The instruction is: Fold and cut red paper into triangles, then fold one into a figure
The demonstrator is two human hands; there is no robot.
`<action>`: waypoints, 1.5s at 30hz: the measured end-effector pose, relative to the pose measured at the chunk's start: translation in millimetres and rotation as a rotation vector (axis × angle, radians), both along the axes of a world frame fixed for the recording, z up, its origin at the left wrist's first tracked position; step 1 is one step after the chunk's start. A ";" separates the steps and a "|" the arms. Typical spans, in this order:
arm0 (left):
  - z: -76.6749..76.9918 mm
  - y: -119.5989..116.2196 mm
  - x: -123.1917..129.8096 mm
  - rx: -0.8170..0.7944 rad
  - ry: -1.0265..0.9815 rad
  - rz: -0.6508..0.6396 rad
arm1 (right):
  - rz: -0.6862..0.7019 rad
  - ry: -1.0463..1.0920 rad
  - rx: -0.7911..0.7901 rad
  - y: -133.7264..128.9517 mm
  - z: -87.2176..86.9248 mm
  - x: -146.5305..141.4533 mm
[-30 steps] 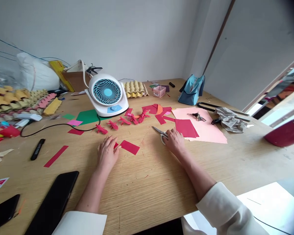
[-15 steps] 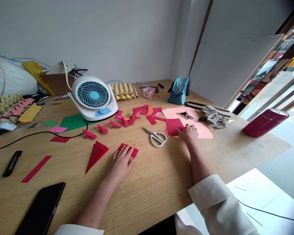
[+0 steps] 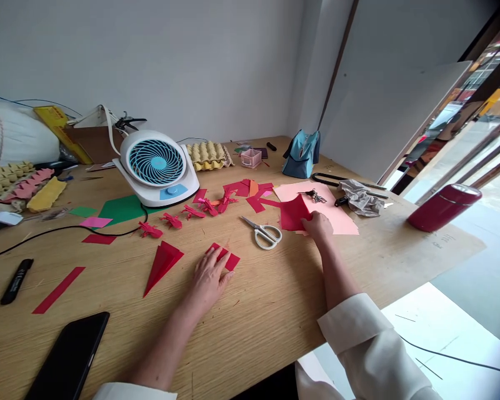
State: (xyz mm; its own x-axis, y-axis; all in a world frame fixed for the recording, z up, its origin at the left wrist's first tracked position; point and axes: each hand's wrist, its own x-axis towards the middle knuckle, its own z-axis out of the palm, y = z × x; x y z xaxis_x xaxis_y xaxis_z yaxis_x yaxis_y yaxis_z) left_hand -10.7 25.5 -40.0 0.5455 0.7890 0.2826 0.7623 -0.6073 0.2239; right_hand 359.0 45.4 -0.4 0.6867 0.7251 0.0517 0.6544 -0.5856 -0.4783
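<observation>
My left hand (image 3: pixel 210 273) lies with its fingers spread on a small red paper piece (image 3: pixel 232 261) at the middle of the table. At its right edge, a red paper sheet (image 3: pixel 292 215) is pinched in my right hand (image 3: pixel 319 224), and its upper corner is bent up over the pale pink sheets (image 3: pixel 340 221). White-handled scissors (image 3: pixel 267 237) lie between my hands. To the left of my left hand is a folded red paper cone (image 3: pixel 162 266). Beyond it runs a row of several folded red paper figures (image 3: pixel 172 221).
A white fan (image 3: pixel 157 166) stands at the back left. A black phone (image 3: pixel 69 355) and a marker (image 3: pixel 17 281) lie at the left. Keys (image 3: pixel 315 195), crumpled paper (image 3: pixel 361 199) and a red flask (image 3: pixel 444 208) are at the right.
My right hand has closed on the edge of the red sheet, and a corner of the sheet has lifted. My left hand and its paper piece have shifted slightly right.
</observation>
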 end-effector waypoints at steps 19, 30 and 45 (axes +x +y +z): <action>34.2 -9.1 3.5 -0.716 -1.323 0.149 | 0.871 0.921 0.500 -29.0 12.3 -173.5; 52.7 1.4 -8.3 -0.578 -1.856 0.370 | 0.931 -0.134 0.070 -48.4 1.1 -190.9; 51.4 2.8 -12.0 -0.662 -1.892 0.366 | 0.845 -0.006 0.106 -44.3 -0.6 -189.3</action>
State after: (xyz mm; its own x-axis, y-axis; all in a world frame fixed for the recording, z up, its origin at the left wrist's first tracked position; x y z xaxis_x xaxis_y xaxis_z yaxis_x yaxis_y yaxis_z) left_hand -22.8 28.3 11.4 -0.2019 0.9711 -0.1277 -0.5988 -0.0192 0.8007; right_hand 169.7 1.1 -1.0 -0.0841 0.9851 0.1500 0.8540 0.1488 -0.4985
